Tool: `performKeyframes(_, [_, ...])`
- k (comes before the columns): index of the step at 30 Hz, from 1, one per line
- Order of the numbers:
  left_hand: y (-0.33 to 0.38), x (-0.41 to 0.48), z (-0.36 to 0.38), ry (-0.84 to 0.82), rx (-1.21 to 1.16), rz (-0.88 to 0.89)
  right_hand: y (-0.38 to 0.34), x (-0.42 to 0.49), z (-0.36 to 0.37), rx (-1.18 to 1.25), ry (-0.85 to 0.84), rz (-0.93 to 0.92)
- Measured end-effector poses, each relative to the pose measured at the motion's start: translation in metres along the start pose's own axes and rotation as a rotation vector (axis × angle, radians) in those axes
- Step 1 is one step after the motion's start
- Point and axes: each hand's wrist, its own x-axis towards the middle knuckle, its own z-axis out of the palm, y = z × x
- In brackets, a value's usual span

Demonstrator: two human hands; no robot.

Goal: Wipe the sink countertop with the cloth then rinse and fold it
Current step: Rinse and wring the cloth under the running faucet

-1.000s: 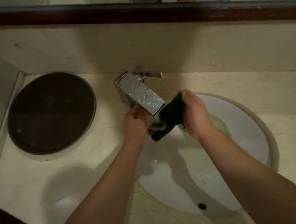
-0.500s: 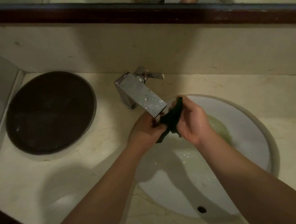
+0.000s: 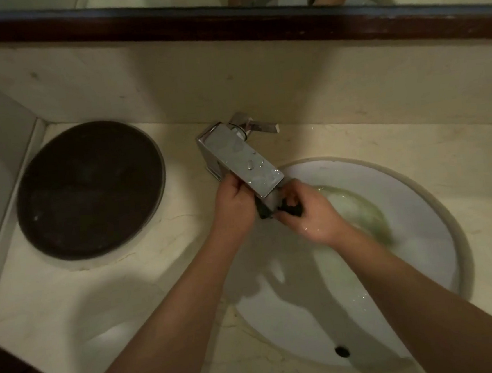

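Cream marble table point(image 3: 128, 290) below dark-framed wall mirror point(image 3: 221, 21). White oval sink basin point(image 3: 419, 229), wet, greenish water inside. Round dark brown disc point(image 3: 87, 191) at left. Square chrome faucet point(image 3: 242, 162). Left hand point(image 3: 235, 208), right hand point(image 3: 311, 213): fingers curled tight on small dark green cloth point(image 3: 294, 210), bunched directly under spout, presumably for rinsing.

Disc point(image 3: 90, 190) L of faucet point(image 3: 242, 159), cloth point(image 3: 295, 210) under faucet, over sink point(image 3: 418, 223)

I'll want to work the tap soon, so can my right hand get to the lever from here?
Probably yes. The lever sticks out to the right behind the spout, with nothing standing between it and the right hand. That hand grips the cloth, though.
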Motion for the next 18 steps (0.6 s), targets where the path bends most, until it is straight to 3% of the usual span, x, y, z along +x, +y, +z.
performKeyframes(5, [0.004, -0.004, -0.007, -0.105, -0.233, -0.204, 0.002, 0.002, 0.022, -0.001, -0.015, 0.041])
performKeyframes(10, [0.014, -0.004, -0.015, -0.080, -0.609, -0.331, 0.007, 0.006, 0.036, -0.023, -0.182, 0.156])
performKeyframes(13, [0.018, -0.004, -0.023, -0.072, -0.681, -0.385, 0.008, 0.011, 0.041, -0.064, -0.203, 0.244])
performKeyframes(15, [0.017, -0.002, -0.028, 0.018, -0.505, -0.382, 0.001, 0.014, 0.037, 0.257, -0.079, 0.418])
performKeyframes(18, [0.011, -0.007, -0.038, 0.161, 0.233, -0.242, -0.001, 0.009, 0.025, 0.662, 0.130, 0.485])
